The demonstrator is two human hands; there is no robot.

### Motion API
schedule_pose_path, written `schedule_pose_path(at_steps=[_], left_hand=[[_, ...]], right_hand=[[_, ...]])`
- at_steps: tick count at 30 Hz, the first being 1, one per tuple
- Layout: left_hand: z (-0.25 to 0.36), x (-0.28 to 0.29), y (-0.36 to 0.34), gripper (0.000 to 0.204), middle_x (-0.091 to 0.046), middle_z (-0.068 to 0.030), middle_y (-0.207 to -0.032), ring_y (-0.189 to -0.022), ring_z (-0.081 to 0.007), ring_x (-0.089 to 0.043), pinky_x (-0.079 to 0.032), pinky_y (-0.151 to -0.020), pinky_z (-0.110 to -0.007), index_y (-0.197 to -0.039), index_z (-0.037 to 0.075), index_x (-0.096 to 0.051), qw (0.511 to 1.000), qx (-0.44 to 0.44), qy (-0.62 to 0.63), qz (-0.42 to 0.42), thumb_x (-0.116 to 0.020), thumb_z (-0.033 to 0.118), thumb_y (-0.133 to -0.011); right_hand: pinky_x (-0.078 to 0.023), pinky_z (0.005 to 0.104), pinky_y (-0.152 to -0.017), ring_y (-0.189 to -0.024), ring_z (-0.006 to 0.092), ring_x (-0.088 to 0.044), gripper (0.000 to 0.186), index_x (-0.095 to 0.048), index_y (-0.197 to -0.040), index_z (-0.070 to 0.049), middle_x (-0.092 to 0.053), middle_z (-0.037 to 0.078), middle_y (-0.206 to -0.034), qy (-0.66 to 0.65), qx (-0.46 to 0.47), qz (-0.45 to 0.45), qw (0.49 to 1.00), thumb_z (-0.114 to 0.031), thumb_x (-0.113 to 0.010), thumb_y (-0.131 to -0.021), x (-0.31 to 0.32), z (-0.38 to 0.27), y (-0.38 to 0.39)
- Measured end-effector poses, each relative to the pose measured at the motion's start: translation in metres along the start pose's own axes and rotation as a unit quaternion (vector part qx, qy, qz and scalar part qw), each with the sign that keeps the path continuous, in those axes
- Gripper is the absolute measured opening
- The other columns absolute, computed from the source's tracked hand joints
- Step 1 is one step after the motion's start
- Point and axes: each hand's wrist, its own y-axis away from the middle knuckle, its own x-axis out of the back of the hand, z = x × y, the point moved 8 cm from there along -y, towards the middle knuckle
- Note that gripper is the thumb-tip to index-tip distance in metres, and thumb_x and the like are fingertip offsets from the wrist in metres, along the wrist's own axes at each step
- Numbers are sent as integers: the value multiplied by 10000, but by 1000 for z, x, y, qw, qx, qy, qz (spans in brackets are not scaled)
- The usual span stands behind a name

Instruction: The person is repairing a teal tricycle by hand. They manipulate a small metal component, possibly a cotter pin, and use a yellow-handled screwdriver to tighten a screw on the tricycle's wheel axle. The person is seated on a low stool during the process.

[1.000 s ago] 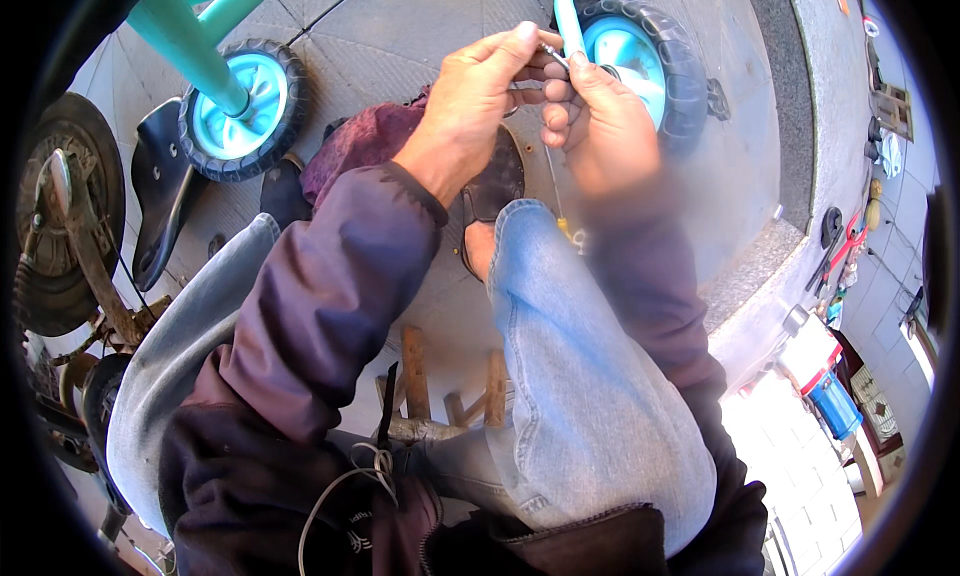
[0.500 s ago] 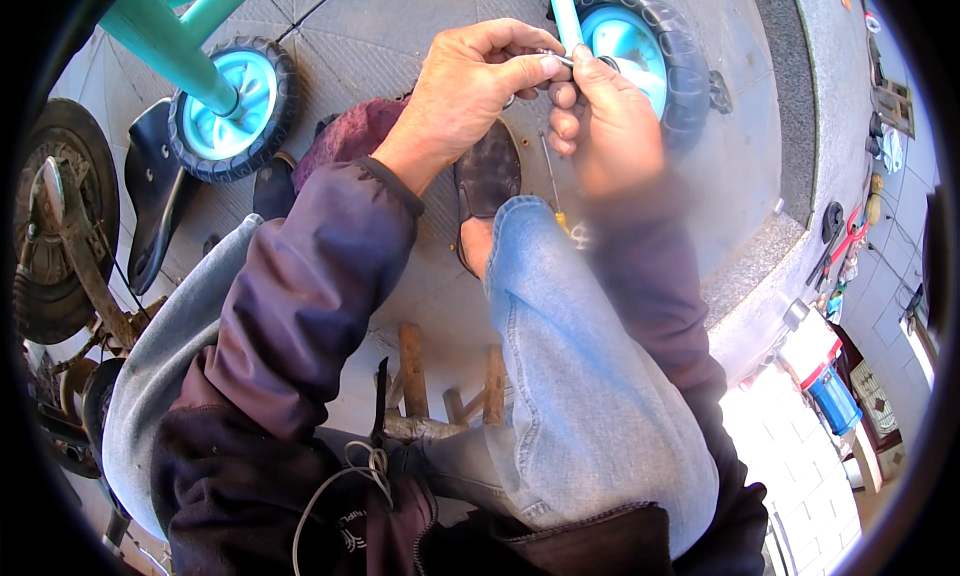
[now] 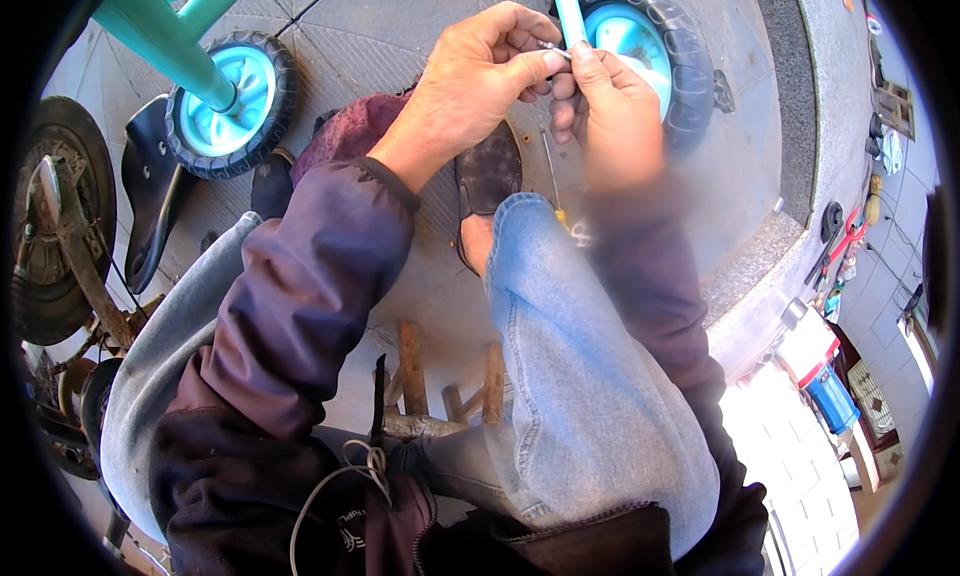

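Now the thumb is lowered by the left hand (image 3: 485, 64); the slim metal piece (image 3: 565, 55) is pinched there and by the right hand (image 3: 615, 101), above the paving (image 3: 350, 51), seemingly better steadied.

I see the left arm (image 3: 315, 276) angled forward, left hand (image 3: 478, 64) turned inward, thumb and forefinger pinched; just beside it the right hand (image 3: 612, 101) pinches too, fingers curled, right forearm (image 3: 655, 266) extended.

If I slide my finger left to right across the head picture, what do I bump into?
Brown disc, black saddle, blue-hubbed wheel, left hand, right hand, red tool.
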Motion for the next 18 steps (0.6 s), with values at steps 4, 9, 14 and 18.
schedule_pose_path(at_steps=[4,9,14,18], left_hand=[[-3,3,0,164,-603,-19,-768,-680,-82,-539,-449,-623,-221,-927,12,-618,999,39,-29,-12,-618,164,-866],[-3,5,1,159,-601,-22,-750,-667,-78,-538,-448,-611,-218,-913,12,-621,999,36,-9,-1,-631,160,-857],[-6,5,-1,134,-606,-18,-773,-674,-70,-537,-447,-607,-211,-918,15,-622,999,33,-26,-7,-628,134,-857],[-3,3,0,119,-605,-13,-769,-663,-65,-535,-448,-600,-209,-919,12,-622,999,33,-24,-6,-622,115,-859]], right_hand=[[-408,216,-411,-486,74,-506,199,-586,-827,-21,-571,22,-666,-13,-11,1,1000,-195,-557,-919,0,2,1],[-411,219,-416,-489,79,-509,188,-585,-841,-24,-575,23,-675,14,3,0,1000,-192,-555,-919,-2,1,0],[-414,219,-419,-489,82,-512,186,-586,-845,-26,-580,22,-683,1,-2,1,1000,-194,-556,-919,3,5,0],[-418,217,-421,-488,82,-513,187,-587,-841,-28,-584,25,-684,11,5,3,1000,-195,-556,-919,3,4,0]])
